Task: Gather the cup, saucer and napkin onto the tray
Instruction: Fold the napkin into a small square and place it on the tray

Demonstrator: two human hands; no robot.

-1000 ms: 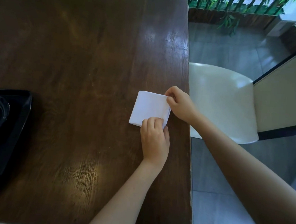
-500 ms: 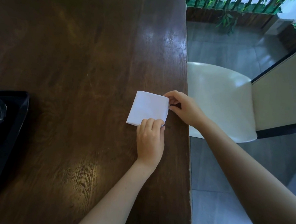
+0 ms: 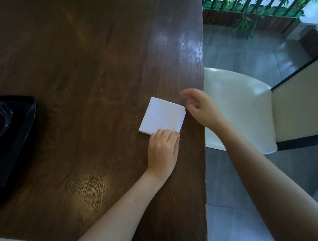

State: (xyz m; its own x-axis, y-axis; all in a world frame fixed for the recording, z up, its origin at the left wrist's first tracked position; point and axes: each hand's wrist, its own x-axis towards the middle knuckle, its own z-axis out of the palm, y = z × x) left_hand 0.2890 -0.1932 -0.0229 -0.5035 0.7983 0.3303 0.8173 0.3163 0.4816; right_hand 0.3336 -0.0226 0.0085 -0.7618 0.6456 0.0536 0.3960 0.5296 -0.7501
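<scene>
We pin a folded napkin near the right edge of the dark table.

The glossy table fills the frame; a pale chair sits right; the black tray lies far left. The napkin, centre-right, looks light, soft, 1 pinch at a corner suits. Left hand presses its lower edge; right hand hovers loosely spread, empty.

A glossy dark wooden table fills the left; at right a cream chair is seen on grey floor tiles — bamboo greenery upper right.
</scene>
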